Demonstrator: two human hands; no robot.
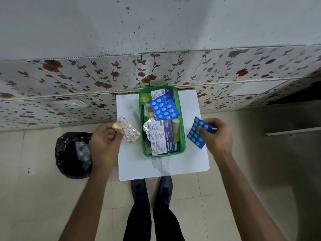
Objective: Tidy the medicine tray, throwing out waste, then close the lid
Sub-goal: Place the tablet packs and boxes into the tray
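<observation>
Over the white desk (163,168), your left hand (104,143) grasps a pale pill strip (126,130); your right hand (217,134) grips a blue blister pack (195,136) beside the green tray (182,136).

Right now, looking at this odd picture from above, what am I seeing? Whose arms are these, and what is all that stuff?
There is no machine here: a person wears a wide-angle camera on the head, looking down, so you see their own arms, legs and shoes. In front stands a small white table against a flowered wall. On it sits a green tray filled with medicines: a blue blister pack, boxes of medicated dressings, a cardboard tube. The left hand holds a clear packet of pale tablets beside the tray. The right hand holds a second blue blister strip on the tray's other side. On the floor to the left stands a bin with a black bag, for waste.
</observation>
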